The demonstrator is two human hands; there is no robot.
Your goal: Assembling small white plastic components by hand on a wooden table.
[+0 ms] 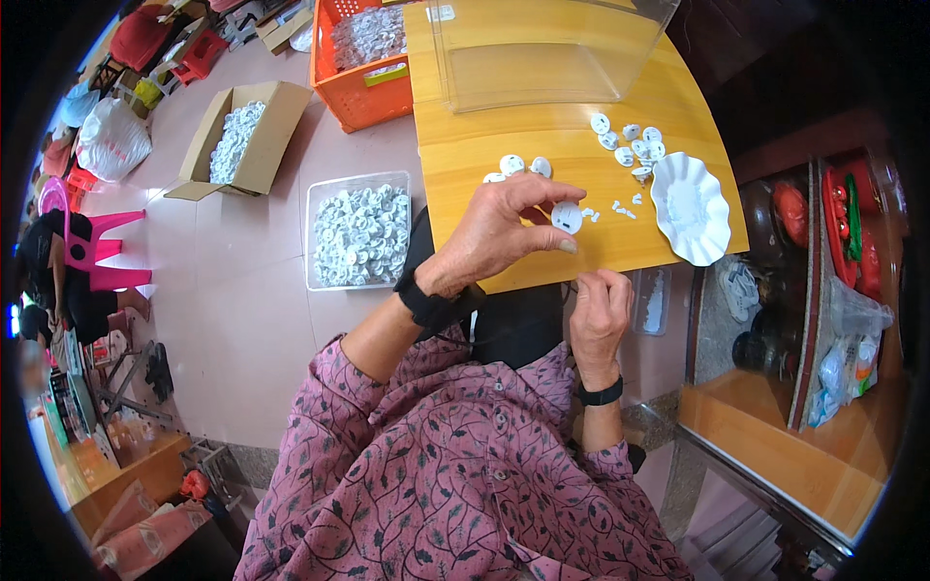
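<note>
My left hand (509, 225) pinches a white round plastic piece (566, 218) with small dark slots between thumb and fingers, just above the front of the yellow wooden table (542, 263). Close by at the table's edge, my right hand (601, 310) is closed with fingertips together; what it holds, if anything, is too small to make out. Several tiny white plastic bits (620, 209) lie beside the held piece. Similar round white pieces (511, 165) sit behind my left hand, and another loose group (639, 145) lies farther right, next to a white wavy-rimmed dish (715, 194) holding small pale bits.
A clear plastic bin (528, 105) stands at the table's back. Left of the table are a clear tub of white parts (312, 242), a cardboard box (276, 136) and an orange crate (363, 108). A shelf unit (814, 290) stands on the right, a pink stool (107, 247) far left.
</note>
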